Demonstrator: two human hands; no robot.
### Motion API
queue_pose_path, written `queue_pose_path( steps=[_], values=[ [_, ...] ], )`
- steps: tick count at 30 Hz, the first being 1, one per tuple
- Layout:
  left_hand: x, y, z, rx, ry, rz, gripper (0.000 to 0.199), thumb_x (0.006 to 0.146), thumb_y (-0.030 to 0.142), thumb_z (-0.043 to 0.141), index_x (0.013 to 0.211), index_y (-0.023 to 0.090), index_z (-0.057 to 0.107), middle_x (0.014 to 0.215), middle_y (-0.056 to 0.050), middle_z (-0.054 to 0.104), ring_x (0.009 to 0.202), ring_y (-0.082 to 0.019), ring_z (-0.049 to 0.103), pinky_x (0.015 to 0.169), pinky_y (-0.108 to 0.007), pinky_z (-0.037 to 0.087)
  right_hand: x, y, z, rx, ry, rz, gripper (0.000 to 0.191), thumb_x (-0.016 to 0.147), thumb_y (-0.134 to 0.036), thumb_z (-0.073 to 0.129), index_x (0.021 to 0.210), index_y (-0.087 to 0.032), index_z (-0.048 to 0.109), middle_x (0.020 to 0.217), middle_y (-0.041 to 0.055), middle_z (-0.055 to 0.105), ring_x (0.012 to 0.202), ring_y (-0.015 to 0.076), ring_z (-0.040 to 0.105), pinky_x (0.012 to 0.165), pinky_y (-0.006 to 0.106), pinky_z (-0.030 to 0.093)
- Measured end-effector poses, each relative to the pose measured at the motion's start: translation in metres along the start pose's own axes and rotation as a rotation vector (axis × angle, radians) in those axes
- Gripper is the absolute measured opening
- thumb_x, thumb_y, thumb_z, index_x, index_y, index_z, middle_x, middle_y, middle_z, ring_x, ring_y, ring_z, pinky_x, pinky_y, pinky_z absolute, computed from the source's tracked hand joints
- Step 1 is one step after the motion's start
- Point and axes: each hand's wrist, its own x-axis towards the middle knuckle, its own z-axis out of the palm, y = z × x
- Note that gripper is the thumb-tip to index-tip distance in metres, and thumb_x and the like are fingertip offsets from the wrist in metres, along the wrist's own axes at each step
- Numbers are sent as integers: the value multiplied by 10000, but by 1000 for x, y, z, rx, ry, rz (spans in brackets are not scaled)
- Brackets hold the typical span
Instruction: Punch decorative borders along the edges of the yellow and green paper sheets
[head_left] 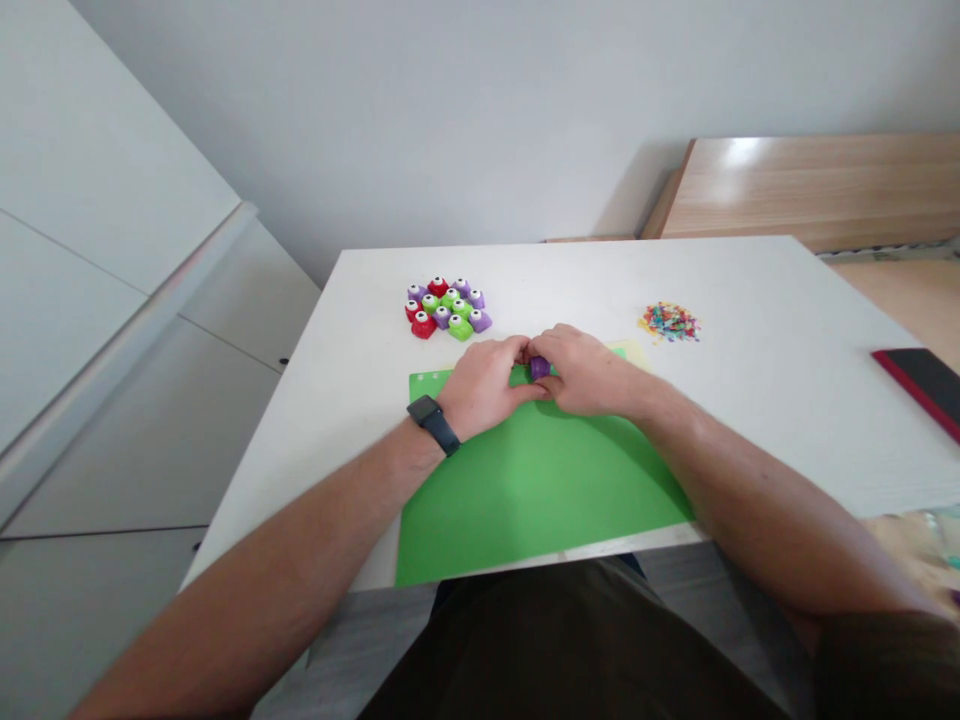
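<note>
A purple craft punch sits at the far edge of a green paper sheet, between my two hands. My right hand grips it from the right, fingers bent around its far side and thumb at its near side. From the left, my left hand, with a dark watch at the wrist, closes its fingers and thumb around the same punch. My hands partly cover the punch and the sheet's far edge. Small pale cut-outs show in the sheet's far left corner.
Several red, green and purple craft punches with white round tops cluster at the back left of the white table. A pile of coloured paper bits lies at the back right. Farther right is a dark, red-edged flat object.
</note>
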Motion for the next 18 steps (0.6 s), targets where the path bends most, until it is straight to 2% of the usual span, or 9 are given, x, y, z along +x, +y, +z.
queue_pose_path(
  steps=[8,14,18],
  values=[
    [1,1,0,51,-23,18,346,854,391,737,1116,181,652,1026,-100,749,988,-291,695,880,-413,513,-1,1,1,-18,-4,-15,213,806,-163,635,1017,-132,638,981,144,684,958,283,608,836,361,449],
    [1,-2,-1,-4,-28,2,370,825,442,759,1075,188,660,1027,-76,758,977,-273,706,861,-391,529,0,1,1,-3,-1,-18,236,797,-145,637,1033,-128,637,990,139,682,970,273,606,857,355,446],
    [-2,-4,-3,-4,-5,7,440,819,461,764,1145,191,646,1066,-67,760,1003,-270,707,869,-393,528,-1,1,1,15,-8,-16,237,802,-154,638,1037,-126,643,996,137,681,990,274,600,877,360,448]
  ],
)
